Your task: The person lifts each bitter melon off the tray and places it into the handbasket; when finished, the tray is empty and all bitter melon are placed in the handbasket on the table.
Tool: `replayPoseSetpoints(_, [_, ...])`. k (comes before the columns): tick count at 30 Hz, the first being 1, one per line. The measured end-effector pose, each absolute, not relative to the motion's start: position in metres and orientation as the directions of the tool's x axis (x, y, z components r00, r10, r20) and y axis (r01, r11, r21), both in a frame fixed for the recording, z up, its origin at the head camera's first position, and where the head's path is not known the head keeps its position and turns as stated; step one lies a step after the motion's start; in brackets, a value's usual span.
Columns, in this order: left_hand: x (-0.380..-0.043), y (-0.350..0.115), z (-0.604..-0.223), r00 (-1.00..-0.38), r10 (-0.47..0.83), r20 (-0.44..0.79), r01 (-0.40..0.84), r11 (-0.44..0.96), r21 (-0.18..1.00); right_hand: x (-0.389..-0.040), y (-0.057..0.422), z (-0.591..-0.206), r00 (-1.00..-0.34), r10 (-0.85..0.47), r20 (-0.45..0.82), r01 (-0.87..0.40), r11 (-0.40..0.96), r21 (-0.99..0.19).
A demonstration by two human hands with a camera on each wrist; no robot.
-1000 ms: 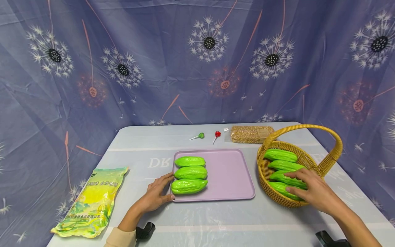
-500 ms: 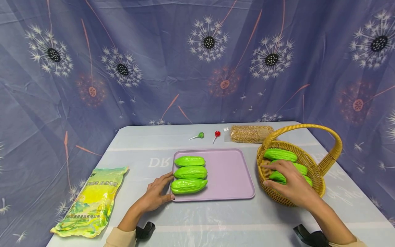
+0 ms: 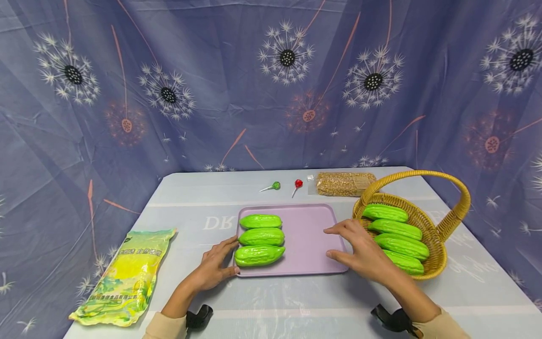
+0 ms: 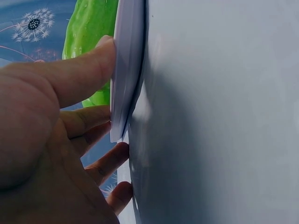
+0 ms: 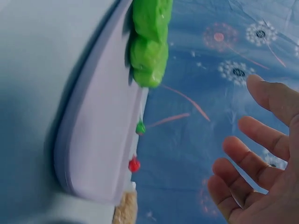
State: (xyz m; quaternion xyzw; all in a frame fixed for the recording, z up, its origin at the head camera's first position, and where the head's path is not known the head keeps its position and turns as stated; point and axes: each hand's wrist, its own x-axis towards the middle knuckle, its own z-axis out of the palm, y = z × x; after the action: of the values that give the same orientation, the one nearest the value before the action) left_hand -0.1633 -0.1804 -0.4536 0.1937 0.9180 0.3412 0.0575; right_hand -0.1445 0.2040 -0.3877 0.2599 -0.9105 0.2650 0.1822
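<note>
While your right hand (image 3: 360, 250) hovers empty and left hand (image 3: 215, 267) touches the tray (image 3: 309, 245), fingers all loose, just brace it lightly.

In the head view, the right hand (image 3: 362, 249) is covering parts of the lilac tray (image 3: 309, 240) and the basket (image 3: 438, 266). In the left wrist view, a green gourd (image 4: 88, 28) behind the left hand (image 4: 51, 140) is running past the top edge. Across from the right hand, its wrist view is blurring the red lollipop (image 5: 134, 164) and cutting off the grain bag (image 5: 125, 211) below.
</note>
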Motion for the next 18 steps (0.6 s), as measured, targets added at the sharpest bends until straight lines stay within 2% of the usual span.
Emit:
replayPoseSetpoints(9, [-0.163, -0.18, -0.452, -0.916, 0.401, 0.026, 0.319, 0.684, 0.656, -0.15, 0.171, -0.4, -0.799, -0.404, 0.446, -0.584, 0.698, -0.415])
replayPoseSetpoints(18, [-0.163, -0.18, -0.451, -0.918, 0.396, 0.021, 0.314, 0.693, 0.649, -0.161, 0.136, -0.41, -0.758, -0.476, 0.445, -0.646, 0.639, -0.417])
